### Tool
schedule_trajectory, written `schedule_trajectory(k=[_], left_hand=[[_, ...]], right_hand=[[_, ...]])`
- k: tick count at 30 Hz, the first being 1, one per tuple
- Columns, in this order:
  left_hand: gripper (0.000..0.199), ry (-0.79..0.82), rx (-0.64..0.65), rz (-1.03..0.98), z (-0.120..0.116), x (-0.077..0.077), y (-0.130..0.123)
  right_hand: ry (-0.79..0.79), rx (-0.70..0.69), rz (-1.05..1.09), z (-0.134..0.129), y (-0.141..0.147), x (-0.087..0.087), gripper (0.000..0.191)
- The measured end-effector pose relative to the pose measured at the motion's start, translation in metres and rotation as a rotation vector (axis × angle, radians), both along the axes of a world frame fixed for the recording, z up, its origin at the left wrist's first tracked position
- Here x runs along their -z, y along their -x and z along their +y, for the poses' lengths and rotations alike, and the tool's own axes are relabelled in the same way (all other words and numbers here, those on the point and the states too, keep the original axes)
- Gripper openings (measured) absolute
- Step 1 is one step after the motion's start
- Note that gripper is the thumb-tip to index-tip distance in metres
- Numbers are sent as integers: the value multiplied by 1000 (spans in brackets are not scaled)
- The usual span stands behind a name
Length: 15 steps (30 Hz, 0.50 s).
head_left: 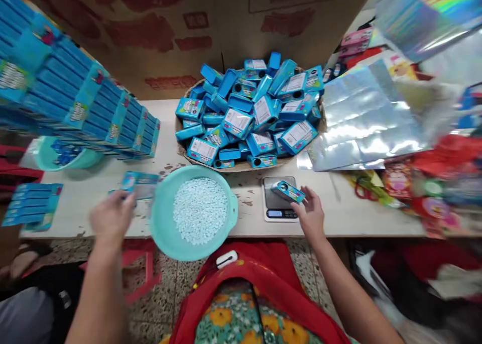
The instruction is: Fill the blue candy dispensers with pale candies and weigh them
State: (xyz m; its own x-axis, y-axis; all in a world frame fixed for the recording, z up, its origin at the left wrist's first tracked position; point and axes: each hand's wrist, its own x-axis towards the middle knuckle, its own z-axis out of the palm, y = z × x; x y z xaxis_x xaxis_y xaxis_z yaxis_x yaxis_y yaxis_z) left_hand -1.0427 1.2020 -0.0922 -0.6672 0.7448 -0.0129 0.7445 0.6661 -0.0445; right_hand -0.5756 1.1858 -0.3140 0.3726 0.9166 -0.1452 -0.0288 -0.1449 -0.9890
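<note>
On the small digital scale (279, 214), a blue tin (288, 191) lies tilted, with the fingers of my right hand (311, 214) closed round its right end. My left hand (113, 216), blurred by motion, has its fingers pinched at the near left edge of a blue card package (140, 184); what they hold, if anything, is hidden. Between my hands a turquoise basin (160, 222) contains many small pale pellets (199, 211). Behind the basin and the scale, a wide cardboard tray (241, 167) is heaped with blue tins (238, 122).
Tall stacked blue packages (75, 93) stand at the left, near a turquoise bowl (88, 159) of small blue pieces. Flat blue packages (32, 203) lie at the far left. Silvery sheets (367, 118) and red-handled scissors (364, 191) are on the right. A large cardboard box (233, 32) stands behind.
</note>
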Motion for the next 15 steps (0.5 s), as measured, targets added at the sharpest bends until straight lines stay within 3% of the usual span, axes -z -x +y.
schedule_trajectory(k=[1,3,5,7,9,11,15], left_hand=[[40,56,-85,68,4,14,25],[46,82,-126,61,13,50,65],[47,72,-116,-14,20,83,91],[46,60,-136,-62,20,106,107],[48,45,-169,-58,15,117,113],[51,-11,-172,-21,7,116,109],[46,-83,-23,-55,-7,105,63]], right_hand=[[-2,9,-23,-6,-5,-2,68],[42,68,-55,-19,-16,-4,60],[115,149,-58,-33,-26,-5,54],[174,201,-49,-46,-34,-4,52],[206,225,-53,-56,-39,-2,51],[232,250,-52,-62,-41,2,52],[260,275,-16,-64,-38,9,53]])
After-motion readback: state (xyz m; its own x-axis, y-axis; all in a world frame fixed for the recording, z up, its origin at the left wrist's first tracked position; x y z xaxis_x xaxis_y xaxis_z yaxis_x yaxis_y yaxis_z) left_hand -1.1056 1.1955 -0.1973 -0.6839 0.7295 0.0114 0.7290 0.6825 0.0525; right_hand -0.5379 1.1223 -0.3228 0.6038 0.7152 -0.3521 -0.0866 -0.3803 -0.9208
